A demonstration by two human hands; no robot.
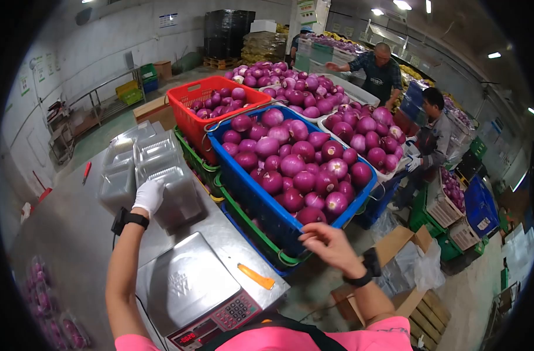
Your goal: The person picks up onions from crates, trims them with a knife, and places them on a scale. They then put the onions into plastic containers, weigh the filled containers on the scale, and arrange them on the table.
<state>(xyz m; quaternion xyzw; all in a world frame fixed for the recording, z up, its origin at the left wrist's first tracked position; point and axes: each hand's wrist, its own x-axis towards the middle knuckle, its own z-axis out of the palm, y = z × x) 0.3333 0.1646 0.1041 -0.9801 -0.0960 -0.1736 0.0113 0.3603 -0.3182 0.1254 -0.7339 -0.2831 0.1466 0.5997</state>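
My left hand (149, 196), in a white glove, is at the near edge of a stack of clear plastic trays (172, 196), its fingers closed on a tray's rim. More stacked trays (116, 186) stand beside it on the left. My bare right hand (331, 248) is held over the near corner of a blue crate (258, 202), fingers apart, with nothing in it. Peeled purple onions (293, 167) fill that crate. In front of me a digital scale (191, 281) has a bare metal plate and a lit red display.
An orange-handled knife (256, 276) lies right of the scale; a red one (87, 173) lies farther left. Packed onions (42, 292) sit at lower left. A red crate (205, 93) stands behind. Two co-workers (381, 73) work at the right; an open cardboard box (404, 263) stands below my right arm.
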